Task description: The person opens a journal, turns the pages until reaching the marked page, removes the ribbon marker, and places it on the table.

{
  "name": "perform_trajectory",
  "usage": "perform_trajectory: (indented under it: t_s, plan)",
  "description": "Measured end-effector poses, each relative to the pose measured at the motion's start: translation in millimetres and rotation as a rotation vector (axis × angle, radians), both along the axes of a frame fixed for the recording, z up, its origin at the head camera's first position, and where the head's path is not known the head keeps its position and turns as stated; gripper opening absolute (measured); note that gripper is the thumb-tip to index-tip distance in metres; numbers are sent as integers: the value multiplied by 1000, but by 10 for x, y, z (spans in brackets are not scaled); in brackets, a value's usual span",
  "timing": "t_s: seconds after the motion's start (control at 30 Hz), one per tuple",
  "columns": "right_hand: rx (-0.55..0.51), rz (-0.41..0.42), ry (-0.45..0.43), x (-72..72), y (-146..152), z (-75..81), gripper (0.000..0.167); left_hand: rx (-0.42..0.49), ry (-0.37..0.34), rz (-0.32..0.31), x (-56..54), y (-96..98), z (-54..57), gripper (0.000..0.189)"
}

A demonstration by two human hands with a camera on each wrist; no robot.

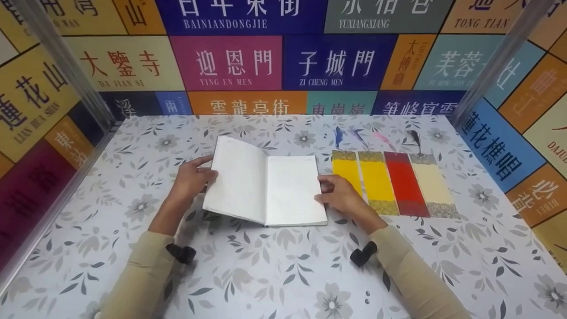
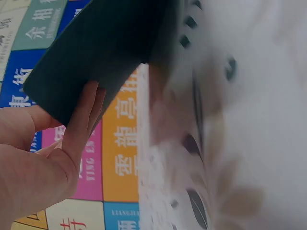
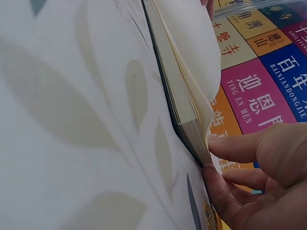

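An open notebook with blank white pages lies on the flowered tabletop. Its left side is raised at a slant, and the outside of the dark green cover shows in the left wrist view. My left hand pinches the outer edge of that raised side, fingers against the cover. At the opposite edge, my right hand holds the page block, thumb near the top pages and fingers lower along the edge. In the right wrist view the notebook's page block is seen edge-on, with the upper pages lifting slightly.
Right of the notebook lie two yellow bookmarks, a red bookmark and a cream bookmark, each with a tassel at its far end. Panels with printed characters stand behind and beside the flowered tabletop.
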State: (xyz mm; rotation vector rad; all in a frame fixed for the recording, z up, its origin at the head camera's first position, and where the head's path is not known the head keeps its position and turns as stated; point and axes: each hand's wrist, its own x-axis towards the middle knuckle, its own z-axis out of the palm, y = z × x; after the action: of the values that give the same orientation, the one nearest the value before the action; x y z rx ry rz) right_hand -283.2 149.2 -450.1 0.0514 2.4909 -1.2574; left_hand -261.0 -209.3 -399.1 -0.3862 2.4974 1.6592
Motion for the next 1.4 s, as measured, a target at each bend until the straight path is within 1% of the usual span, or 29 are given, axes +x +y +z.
perform_trajectory:
  t_s: [0.1,0.2,0.27,0.33,0.43,0.53,0.6,0.67,0.73,0.83,0.93,1.03,1.1,1.13,1.23,1.33,1.4]
  plan:
    - [4,15,11,12,5,-10,65,29,6,12,6,72,61,57]
    - [8,14,17,27,18,-11,64,84,16,21,8,162,126,57]
    - [-5,22,34,35,36,-14,62,123,32,11,13,226,163,57]
    - [-15,25,42,39,54,-13,60,162,49,-16,23,294,194,56]
    - [-41,27,27,25,85,-5,54,220,74,-75,42,404,226,55]
    - [-99,-1,-53,-5,116,30,53,305,105,-161,56,519,229,59]
    - [-181,-15,-101,-23,140,69,61,342,135,-242,62,593,211,62]
    - [-273,-22,-145,-28,156,119,71,338,166,-330,61,662,175,63]
    - [-353,-27,-181,-27,164,166,79,293,196,-411,62,730,138,62]
    - [-439,-30,-224,-22,155,217,87,175,232,-502,53,828,84,62]
    - [-471,-21,-248,-20,144,246,90,35,261,-571,36,936,36,63]
    - [-494,7,-253,-18,142,259,91,-130,262,-617,15,1045,-33,66]
    - [-496,25,-247,-16,145,260,92,-220,233,-643,14,1116,-84,68]
    - [-498,33,-245,-17,146,257,93,-250,218,-655,16,1151,-112,70]
    - [-509,38,-242,-32,148,238,93,-305,167,-699,36,1250,-183,74]
    - [-517,34,-233,-52,145,213,86,-379,94,-738,76,1340,-232,76]
    - [-483,30,-232,-56,144,191,78,-461,59,-764,97,1395,-256,75]
